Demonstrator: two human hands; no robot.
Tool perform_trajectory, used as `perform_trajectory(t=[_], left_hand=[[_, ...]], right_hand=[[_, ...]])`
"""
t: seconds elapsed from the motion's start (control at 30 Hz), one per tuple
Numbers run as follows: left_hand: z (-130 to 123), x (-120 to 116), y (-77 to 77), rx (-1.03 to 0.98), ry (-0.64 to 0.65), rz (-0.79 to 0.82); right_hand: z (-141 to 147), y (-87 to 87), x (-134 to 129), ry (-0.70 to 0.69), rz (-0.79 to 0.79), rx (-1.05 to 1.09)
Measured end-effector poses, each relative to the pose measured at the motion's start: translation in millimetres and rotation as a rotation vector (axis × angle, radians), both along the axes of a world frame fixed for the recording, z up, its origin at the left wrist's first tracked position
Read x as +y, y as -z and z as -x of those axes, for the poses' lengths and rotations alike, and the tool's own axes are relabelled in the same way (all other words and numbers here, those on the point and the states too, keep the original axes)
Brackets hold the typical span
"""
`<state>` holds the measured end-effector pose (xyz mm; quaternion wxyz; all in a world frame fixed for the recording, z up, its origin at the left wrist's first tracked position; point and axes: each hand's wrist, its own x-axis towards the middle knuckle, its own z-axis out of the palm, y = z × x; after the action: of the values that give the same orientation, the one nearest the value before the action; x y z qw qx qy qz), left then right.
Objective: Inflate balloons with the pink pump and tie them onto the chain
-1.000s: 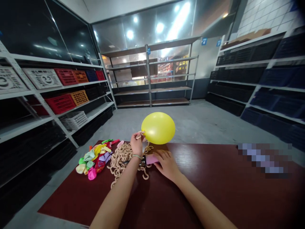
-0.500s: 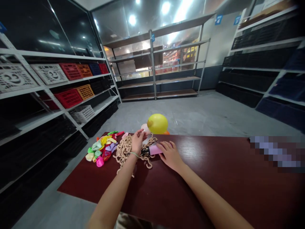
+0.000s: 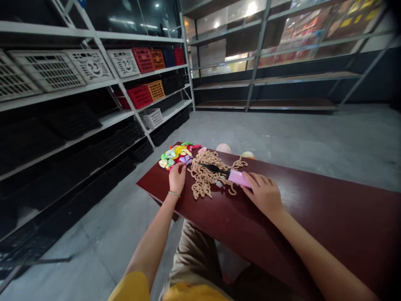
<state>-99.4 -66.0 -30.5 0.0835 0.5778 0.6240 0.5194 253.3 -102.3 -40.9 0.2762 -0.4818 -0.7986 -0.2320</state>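
Observation:
My right hand (image 3: pixel 265 194) is wrapped round the pink body of a hand pump (image 3: pixel 238 177), whose black nozzle points left over a pile of tan cord-like pieces (image 3: pixel 202 184). Beside the pile's left edge is my left hand (image 3: pixel 177 179), its fingertips at the near side of a heap of deflated coloured balloons (image 3: pixel 176 153). Those fingertips are bent close together, and whatever they may hold is too small to make out. A small greyish piece (image 3: pixel 219 183) lies below the pump's nozzle.
The dark red table (image 3: pixel 313 196) stretches to the right. Beyond its far edge show a pale pink balloon (image 3: pixel 223 148) and a pale yellow one (image 3: pixel 248 154). Shelves with crates (image 3: pixel 144 96) stand at the left, and a metal rack (image 3: pixel 282 79) at the back.
The view has swung left and down. My left hand has moved from near the pump's nozzle to the deflated balloons. The inflated yellow balloon is off the nozzle. My right hand still holds the pump.

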Motion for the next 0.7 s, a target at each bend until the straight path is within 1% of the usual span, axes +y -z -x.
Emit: perform_trajectory(t=[0.1,0.17,0.27,0.33,0.43,0.53,0.6,0.7], left_hand=[[31.2,-8.3,8.8,0.234,-0.080,-0.006],[41.0,-9.3,15.2,0.305,-0.133,0.034],[42.5,-6.5,22.8,0.271,-0.235,0.128],[40.0,-4.9,24.9,0.232,-0.255,0.169],[37.6,-6.2,22.9,0.194,-0.186,0.162],[36.6,-11.8,15.8,0.114,-0.083,0.083],[34.0,-15.6,8.6,0.011,-0.024,0.030],[23.4,-15.9,-5.1,-0.195,0.046,0.024]], right_hand=[[15.9,7.6,-3.0,-0.034,-0.014,-0.039],[24.9,14.1,-3.2,-0.065,-0.009,-0.073],[32.9,20.0,-3.2,-0.112,0.033,-0.136],[34.7,20.5,-3.8,-0.130,0.068,-0.132],[34.3,19.3,-4.3,-0.145,0.094,-0.075],[33.1,18.9,-3.9,-0.141,0.089,-0.058],[32.6,18.9,-4.0,-0.127,0.076,-0.039],[32.3,17.2,-5.7,-0.125,0.058,0.035]])
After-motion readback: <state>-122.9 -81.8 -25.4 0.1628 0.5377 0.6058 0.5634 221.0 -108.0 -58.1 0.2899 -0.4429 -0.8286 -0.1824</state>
